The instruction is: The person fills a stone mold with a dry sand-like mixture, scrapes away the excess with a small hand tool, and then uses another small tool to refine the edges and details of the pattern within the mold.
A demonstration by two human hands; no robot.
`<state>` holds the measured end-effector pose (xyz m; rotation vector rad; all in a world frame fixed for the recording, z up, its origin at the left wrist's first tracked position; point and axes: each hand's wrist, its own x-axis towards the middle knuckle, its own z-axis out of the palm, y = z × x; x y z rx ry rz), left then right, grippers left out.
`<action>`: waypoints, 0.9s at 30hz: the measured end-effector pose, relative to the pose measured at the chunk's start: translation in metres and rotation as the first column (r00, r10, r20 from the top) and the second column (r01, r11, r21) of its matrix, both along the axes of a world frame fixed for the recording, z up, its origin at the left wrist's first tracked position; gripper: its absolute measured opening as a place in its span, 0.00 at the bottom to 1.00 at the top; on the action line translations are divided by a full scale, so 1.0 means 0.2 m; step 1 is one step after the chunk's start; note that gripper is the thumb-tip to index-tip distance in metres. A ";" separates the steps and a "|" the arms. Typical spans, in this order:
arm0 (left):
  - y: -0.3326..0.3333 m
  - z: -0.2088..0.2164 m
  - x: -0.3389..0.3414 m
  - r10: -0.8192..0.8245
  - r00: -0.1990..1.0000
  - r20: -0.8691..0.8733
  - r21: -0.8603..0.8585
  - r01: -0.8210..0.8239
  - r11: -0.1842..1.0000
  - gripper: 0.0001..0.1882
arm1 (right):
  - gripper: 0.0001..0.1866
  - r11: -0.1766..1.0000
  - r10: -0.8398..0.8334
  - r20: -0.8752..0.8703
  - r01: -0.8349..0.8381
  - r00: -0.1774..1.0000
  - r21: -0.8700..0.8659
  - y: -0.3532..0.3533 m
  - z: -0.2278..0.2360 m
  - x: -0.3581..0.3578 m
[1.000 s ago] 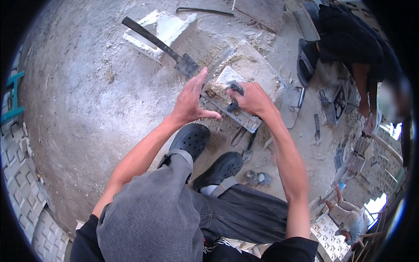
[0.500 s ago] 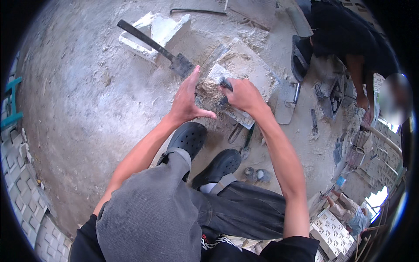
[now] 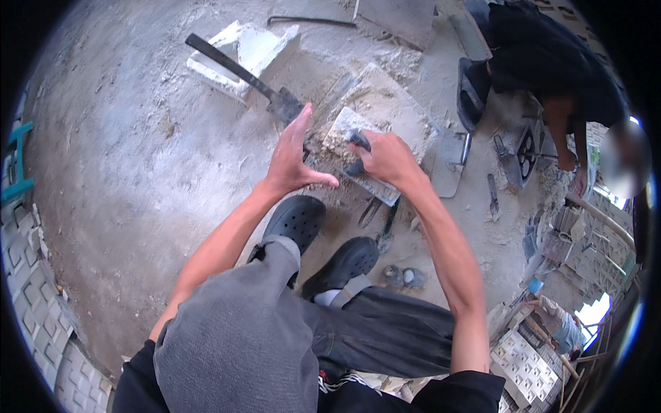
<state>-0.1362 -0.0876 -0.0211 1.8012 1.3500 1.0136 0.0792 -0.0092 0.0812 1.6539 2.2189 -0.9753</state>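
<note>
My right hand (image 3: 390,158) is closed around a dark-handled tool (image 3: 359,140); its working end is hard to make out. The tool is over a pale, dusty slab (image 3: 358,125) with crumbly powder on it. My left hand (image 3: 292,155) is open at the slab's left, thumb spread from the straight fingers, holding nothing. Just beyond its fingertips lies the flat dark blade of a long-handled tool (image 3: 234,65), the handle slanting up and left over a white angular block (image 3: 265,48). A larger pale board (image 3: 406,103) lies beyond the slab.
My dark clogs (image 3: 296,219) are on the floor close below the slab. A metal trowel (image 3: 449,172) lies to the right. Further right, a person in dark clothes (image 3: 551,55) bends over a patterned mould (image 3: 527,155). A thin metal bar (image 3: 311,20) lies at the far side.
My right hand and its tool have shifted slightly right and down, showing more of the slab. My left hand has barely moved. The other person's hand has shifted slightly by the mould.
</note>
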 end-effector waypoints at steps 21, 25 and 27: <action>-0.05 0.02 0.10 0.049 0.998 -0.045 -0.067 -0.052 0.996 0.77 | 0.15 0.990 -0.115 -0.049 0.119 0.992 0.082 -0.03 -0.04 0.07; -0.04 0.04 0.08 0.068 0.984 -0.167 -0.040 -0.076 0.996 0.75 | 0.15 0.991 -0.130 -0.046 0.131 0.990 0.020 0.01 -0.03 0.02; -0.07 0.06 0.10 0.109 0.967 -0.231 -0.007 -0.114 0.993 0.74 | 0.16 0.982 -0.185 -0.054 0.187 0.981 0.037 0.00 0.02 0.03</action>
